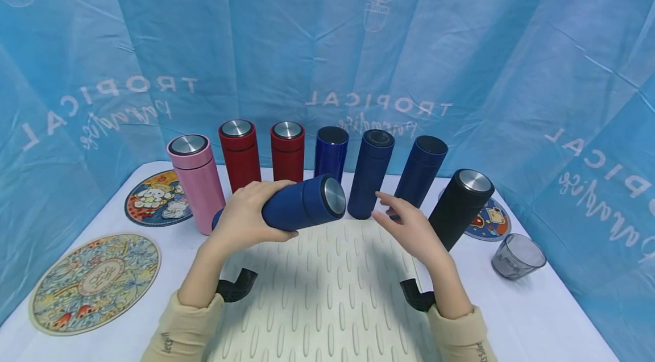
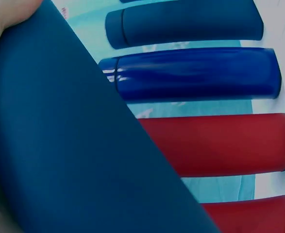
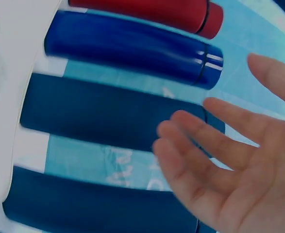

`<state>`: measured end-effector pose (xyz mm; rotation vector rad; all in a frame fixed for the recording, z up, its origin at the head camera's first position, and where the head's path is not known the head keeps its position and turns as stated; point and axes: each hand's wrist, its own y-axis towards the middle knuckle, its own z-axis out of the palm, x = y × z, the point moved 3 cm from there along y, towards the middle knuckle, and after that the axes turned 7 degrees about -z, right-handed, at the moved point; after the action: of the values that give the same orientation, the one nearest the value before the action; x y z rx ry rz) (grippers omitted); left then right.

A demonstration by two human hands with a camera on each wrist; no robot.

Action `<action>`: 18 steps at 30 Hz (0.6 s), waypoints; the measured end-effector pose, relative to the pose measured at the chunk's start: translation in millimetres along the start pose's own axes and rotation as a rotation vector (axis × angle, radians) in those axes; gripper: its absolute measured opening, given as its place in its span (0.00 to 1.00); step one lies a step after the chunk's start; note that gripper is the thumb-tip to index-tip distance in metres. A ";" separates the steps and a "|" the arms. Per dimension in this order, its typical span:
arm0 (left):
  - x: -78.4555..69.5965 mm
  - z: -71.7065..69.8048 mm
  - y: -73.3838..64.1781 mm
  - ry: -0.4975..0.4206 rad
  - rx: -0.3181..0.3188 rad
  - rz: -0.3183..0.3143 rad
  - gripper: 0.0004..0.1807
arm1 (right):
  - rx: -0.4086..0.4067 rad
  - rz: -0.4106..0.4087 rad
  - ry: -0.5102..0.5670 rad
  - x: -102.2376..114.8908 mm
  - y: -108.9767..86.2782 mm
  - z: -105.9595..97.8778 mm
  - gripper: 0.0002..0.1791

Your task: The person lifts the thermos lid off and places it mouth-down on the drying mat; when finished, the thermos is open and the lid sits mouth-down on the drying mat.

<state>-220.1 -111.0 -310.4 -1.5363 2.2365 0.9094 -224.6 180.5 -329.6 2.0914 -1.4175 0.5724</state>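
My left hand [image 1: 251, 214] grips a matte blue thermos [image 1: 302, 203], tilted nearly on its side, its steel-topped lid pointing right. In the left wrist view the same blue body fills much of the picture, with part of the hand at the top left corner. My right hand [image 1: 409, 228] holds nothing; its fingers are spread and relaxed, in front of the standing matte blue thermoses. One blue thermos [image 1: 370, 174] stands just beyond its fingertips, and another blue thermos [image 1: 422, 166] stands behind the hand. A glossy blue thermos [image 1: 331, 152] is partly hidden behind the held one.
Two red thermoses [image 1: 240, 157] and a pink thermos [image 1: 199, 186] stand at the left; a black thermos [image 1: 457, 208] stands right. Round patterned mats [image 1: 97, 282] lie on the white table. A grey-tinted glass [image 1: 518, 258] sits at the right. A cream textured board [image 1: 327, 305] lies in front.
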 end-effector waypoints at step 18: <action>-11.8 27.9 0.1 0.414 -0.038 0.123 0.45 | -0.053 -0.096 0.290 24.6 5.2 24.4 0.27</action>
<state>-218.8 -84.6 -325.2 -1.7526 2.6347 0.7199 -219.7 146.0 -331.9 1.9314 -1.1502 0.7564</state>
